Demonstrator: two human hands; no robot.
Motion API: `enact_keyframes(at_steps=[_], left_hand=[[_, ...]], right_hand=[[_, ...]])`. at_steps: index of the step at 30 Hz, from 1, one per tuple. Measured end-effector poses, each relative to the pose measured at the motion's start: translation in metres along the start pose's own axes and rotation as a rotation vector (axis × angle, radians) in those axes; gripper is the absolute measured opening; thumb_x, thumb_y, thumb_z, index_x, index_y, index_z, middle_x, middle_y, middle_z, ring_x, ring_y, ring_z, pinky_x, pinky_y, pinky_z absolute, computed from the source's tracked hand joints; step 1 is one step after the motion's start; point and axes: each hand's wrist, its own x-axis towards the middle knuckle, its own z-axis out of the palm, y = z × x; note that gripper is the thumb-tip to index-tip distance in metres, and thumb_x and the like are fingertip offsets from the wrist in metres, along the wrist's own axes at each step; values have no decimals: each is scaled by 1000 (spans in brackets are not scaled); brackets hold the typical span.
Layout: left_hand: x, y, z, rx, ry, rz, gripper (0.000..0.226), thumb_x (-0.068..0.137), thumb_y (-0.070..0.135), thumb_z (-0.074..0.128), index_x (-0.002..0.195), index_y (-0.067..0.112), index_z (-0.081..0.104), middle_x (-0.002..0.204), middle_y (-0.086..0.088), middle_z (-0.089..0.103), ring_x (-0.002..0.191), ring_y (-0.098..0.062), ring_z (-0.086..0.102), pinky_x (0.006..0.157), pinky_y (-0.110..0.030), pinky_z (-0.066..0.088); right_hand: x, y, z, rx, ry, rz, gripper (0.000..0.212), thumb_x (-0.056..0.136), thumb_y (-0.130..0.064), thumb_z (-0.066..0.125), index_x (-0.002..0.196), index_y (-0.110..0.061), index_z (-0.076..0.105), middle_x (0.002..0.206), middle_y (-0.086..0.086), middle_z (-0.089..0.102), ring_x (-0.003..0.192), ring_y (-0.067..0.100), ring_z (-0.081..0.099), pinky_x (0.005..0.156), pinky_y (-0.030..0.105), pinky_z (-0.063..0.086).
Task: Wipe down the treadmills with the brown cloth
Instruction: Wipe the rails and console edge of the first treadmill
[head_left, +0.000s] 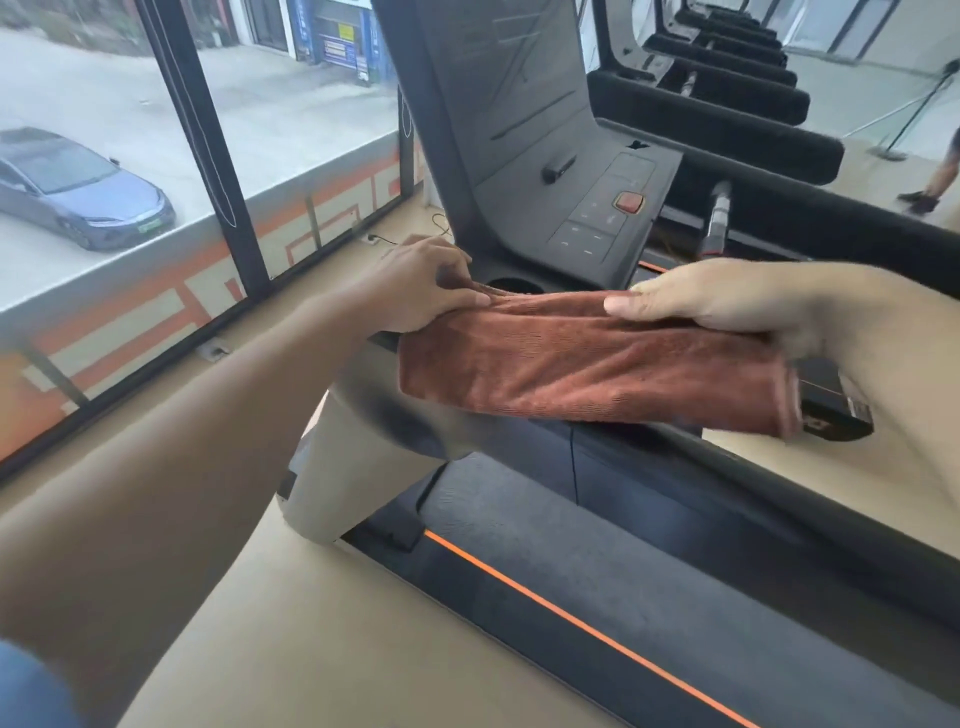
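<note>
The brown cloth is folded and stretched between both hands, just in front of the near treadmill's console. My left hand pinches its left upper edge beside the round cup holder. My right hand grips the cloth's right upper edge, thumb on top. The cloth hangs over the console's front rim. Below lies the grey running belt with an orange stripe along its left side.
A row of further treadmills runs away at the upper right. A window wall stands to the left, with a car outside. Another person's legs show at the far right. A cable and socket lie on the floor.
</note>
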Motion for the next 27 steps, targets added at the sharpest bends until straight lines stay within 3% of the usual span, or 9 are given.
enact_keyframes(at_steps=[2,4,7,11,14,20,22,25,27], left_hand=[[1,7,2,24,31,-33,36,84,54,76,100,23,69,130,2,62,131,-24,45,106,-38,34],[-1,16,6,75,102,-86,43,82,58,76,108,27,64,132,-1,60,131,-28,45,108,-43,34],[-10,32,21,182,181,-151,45,92,52,67,129,28,56,149,-3,50,145,-27,31,121,-44,16],[-20,56,40,316,182,-165,39,104,36,50,143,33,48,159,0,41,155,-22,17,127,-46,-9],[-34,77,49,391,200,-248,43,107,33,42,150,36,41,164,4,32,158,-20,9,125,-50,-16],[-68,132,83,363,129,-470,50,111,34,24,161,35,22,171,-1,14,159,-26,-3,124,-56,-13],[-75,152,96,384,84,-474,51,110,38,19,161,38,16,172,-1,4,158,-25,-10,124,-55,-15],[-79,184,117,424,52,-406,53,110,44,15,162,39,12,172,0,-5,157,-23,-18,122,-53,-20],[-80,197,128,422,68,-395,53,110,45,15,163,39,13,172,0,-6,156,-23,-21,122,-52,-22]], right_hand=[[3,4,-6,-459,-32,121,50,89,-52,73,124,-17,65,119,7,74,98,22,73,88,38,61],[11,12,-2,-844,133,20,67,90,-56,71,145,-25,49,142,3,58,127,23,58,108,40,46],[16,28,32,-597,162,-426,75,99,-59,52,163,-34,22,167,-8,25,154,12,19,125,32,16],[29,61,72,-743,68,-618,89,100,-65,45,166,-26,0,173,-10,-5,157,10,-15,129,40,-5],[23,73,67,-752,40,-694,89,102,-57,49,165,-23,-3,173,-7,-8,157,13,-17,129,39,-3],[-14,115,55,-872,31,-798,82,105,-46,45,165,-23,-6,172,-6,-16,158,15,-16,129,38,4],[-28,140,50,-917,77,-841,77,104,-48,35,165,-19,-1,173,0,-10,159,21,-11,129,40,7],[-50,172,40,-935,207,-879,84,92,-57,20,165,-16,12,173,5,8,160,23,7,126,40,26],[-59,182,35,-907,178,-804,84,94,-62,22,165,-25,-4,173,-6,-9,159,14,-7,125,34,22]])
